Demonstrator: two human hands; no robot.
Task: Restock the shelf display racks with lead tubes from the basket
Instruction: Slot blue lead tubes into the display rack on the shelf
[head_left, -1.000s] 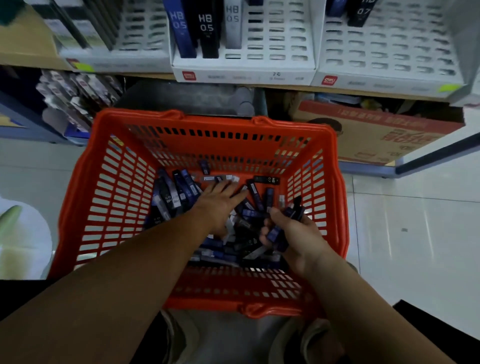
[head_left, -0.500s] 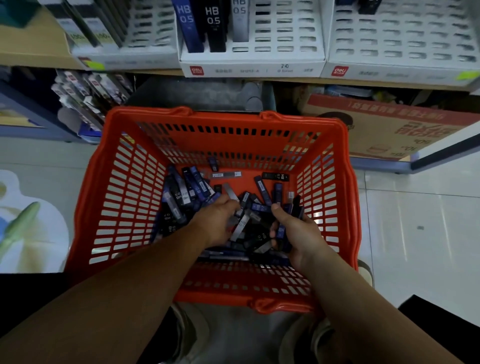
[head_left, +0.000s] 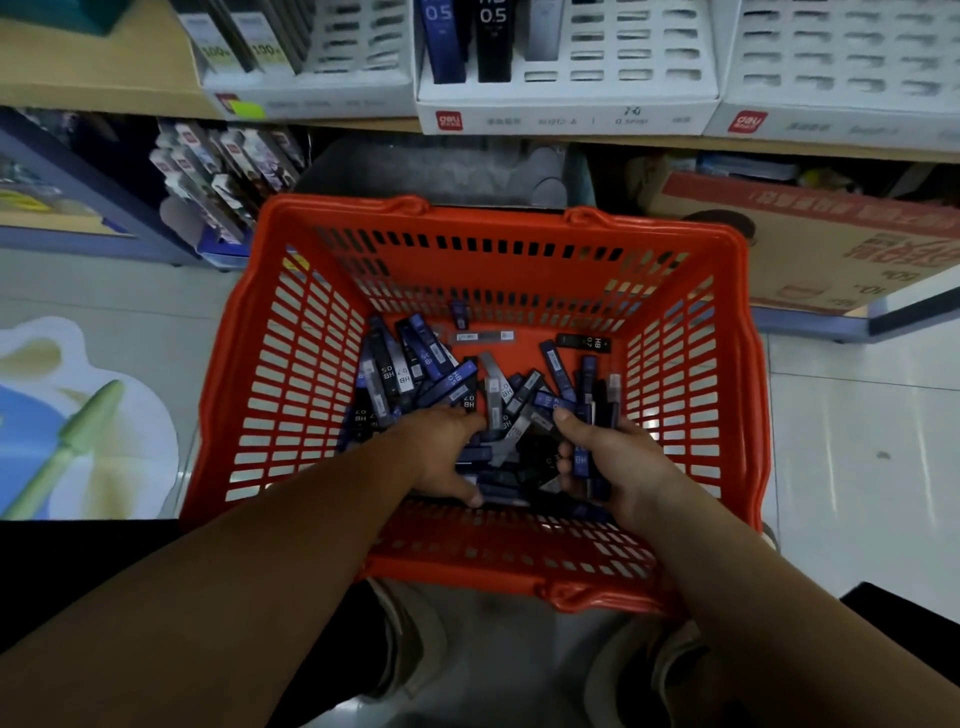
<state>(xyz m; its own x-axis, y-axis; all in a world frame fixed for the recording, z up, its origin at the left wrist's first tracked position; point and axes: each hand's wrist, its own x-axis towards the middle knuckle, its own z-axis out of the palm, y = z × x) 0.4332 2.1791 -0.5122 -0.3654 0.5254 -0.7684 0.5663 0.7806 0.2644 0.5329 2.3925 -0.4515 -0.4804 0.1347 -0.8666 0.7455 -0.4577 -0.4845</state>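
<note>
Shop floor: pale tiles. I am looking down past a wooden shelf that runs along the top edge.
Display racks: white slotted trays stand side by side on the shelf's front edge. The middle one holds a few upright packs marked 0.5, and most of the slots I can see are bare.
Basket: orange and slatted, set low in front of the shelf with both forearms reaching into it.
Cardboard box: under the shelf, beyond the basket's far right corner.
Right hand: by the basket's right wall, with fingers and thumb wrapped round a bunch of tubes.
Left hand: palm down near the basket's near wall, fingers curled into the heap. I cannot tell whether it grips one.
Lead tubes: a loose blue, black and grey heap on the basket floor, thickest from the left wall to the near wall. A few lie apart by the far wall.
Change: a second ago the left hand lay with fingers spread at mid-floor. It has since drawn back toward the near wall and its fingers have curled, while the right hand has kept its bunch.
Reading: I judge that gathering is still under way. No tube from this handful has reached a rack.
</note>
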